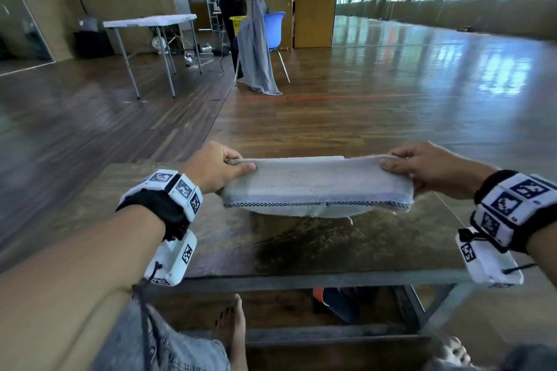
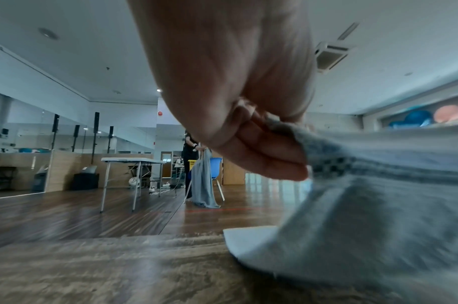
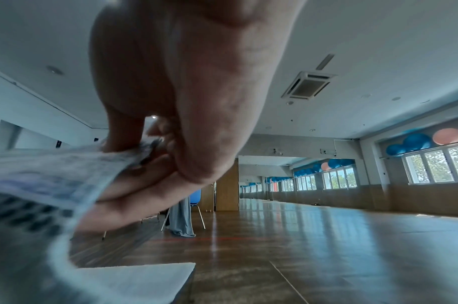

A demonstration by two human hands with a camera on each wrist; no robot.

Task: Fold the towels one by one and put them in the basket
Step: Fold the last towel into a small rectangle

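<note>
At frame centre, the left hand [image 1: 215, 167] and right hand [image 1: 428, 167] each pinch an end of a folded towel [image 1: 318, 182] above the worktop [image 1: 229, 250].

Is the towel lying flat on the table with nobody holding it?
No, the left hand and right hand each pinch an end of the towel.

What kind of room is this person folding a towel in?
Probably a dance or exercise hall: a wide polished wooden floor, a mirrored wall, and big exercise balls stored above a long row of windows.
</note>
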